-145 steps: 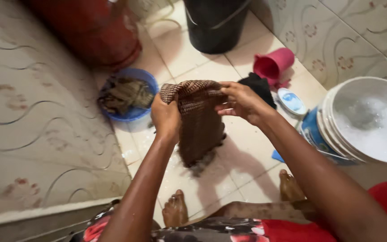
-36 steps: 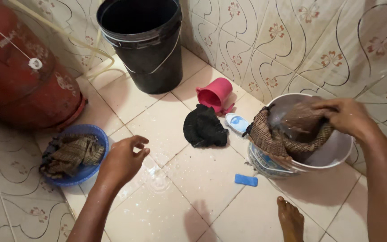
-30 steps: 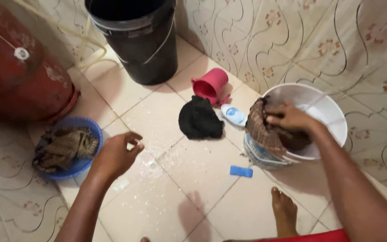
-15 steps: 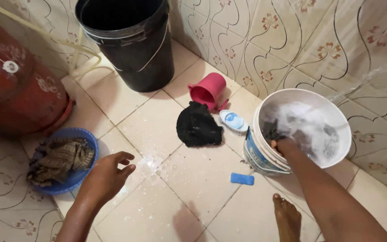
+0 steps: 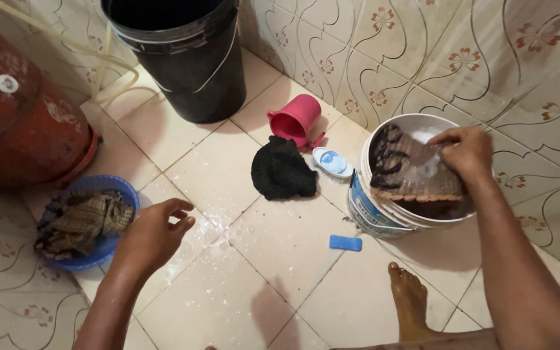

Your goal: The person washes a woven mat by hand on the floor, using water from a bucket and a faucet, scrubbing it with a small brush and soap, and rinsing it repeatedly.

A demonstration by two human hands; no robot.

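My right hand [image 5: 465,152] grips a wet brown patterned cloth [image 5: 409,172] and holds it just above the white bucket [image 5: 374,217] of soapy water at the right. The cloth hangs spread across the bucket's mouth, with suds on it. My left hand [image 5: 153,233] hovers over the wet tiled floor at the lower left, fingers apart, holding nothing. It is nearest a blue basin [image 5: 108,246] that holds another wrung brown cloth [image 5: 79,223].
A black bucket [image 5: 183,61] stands in the far corner, a red gas cylinder [image 5: 17,116] at the left. A pink cup [image 5: 296,120] lies on its side near a black cloth [image 5: 281,172], a small blue-white soap dish [image 5: 332,162] and a blue soap bar [image 5: 345,243]. My bare foot [image 5: 409,304] is at the bottom.
My right hand plunged the brown cloth into the soapy water and has lifted it back out above the bucket. My left hand has stayed over the floor.
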